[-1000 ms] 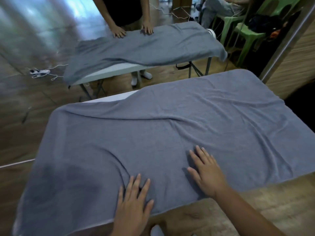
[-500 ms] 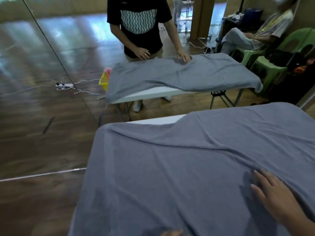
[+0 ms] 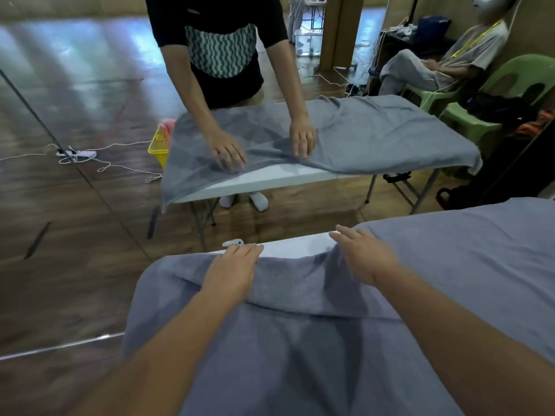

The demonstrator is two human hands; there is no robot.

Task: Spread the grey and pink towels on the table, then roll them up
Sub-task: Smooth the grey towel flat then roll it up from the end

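A grey towel [image 3: 315,355] covers most of my white table [image 3: 295,246], with a bare strip of tabletop beyond the towel's far edge. A raised fold runs across the towel near that edge. My left hand [image 3: 232,270] lies palm down on the far edge, fingertips at the hem. To its right, my right hand [image 3: 365,256] rests flat on the fold with its fingers spread. Neither hand visibly pinches the cloth. No pink towel lies on my table.
A small white object [image 3: 232,243] sits at the table's far edge. Across the gap stands a second table with a grey towel [image 3: 360,136], which a person in a black shirt [image 3: 219,52] smooths. A yellow basket [image 3: 159,145], floor cables [image 3: 78,153] and green chairs [image 3: 486,115] surround it.
Both my hands have moved from the towel's near side to its far edge. The view has lifted and shifted, and a fold has formed near that edge.
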